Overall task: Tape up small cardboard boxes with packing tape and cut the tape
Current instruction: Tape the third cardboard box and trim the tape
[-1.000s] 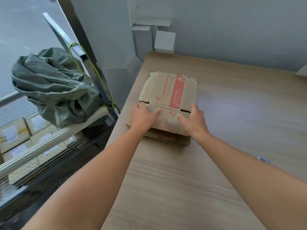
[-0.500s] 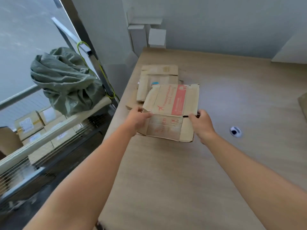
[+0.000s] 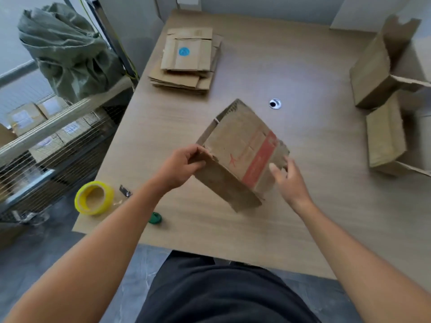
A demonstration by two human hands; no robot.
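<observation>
Brown cardboard box with red stripe (image 3: 240, 155) now carried away from stack, nearer body, turning and opening from flat. Left hand (image 3: 179, 169) pinching its left edge, fingers curled round flap. Right hand (image 3: 288, 183) hovering at box's right corner, fingers loose and spread, gripping nothing; contact unclear. Box hanging tilted above middle of pale wooden table (image 3: 233, 229). Stack of flattened cardboard boxes (image 3: 189, 61) lying at far left. Yellow roll of packing tape (image 3: 93, 201) sitting at near left edge.

Brown carton (image 3: 240, 155) with a red band and red print, against a pale wood-grain table (image 3: 303, 206)
Yellow tape roll (image 3: 94, 201); blue round sticker (image 3: 184, 51) on the tan flat-box stack (image 3: 179, 78); grey-green sack (image 3: 67, 50)
</observation>
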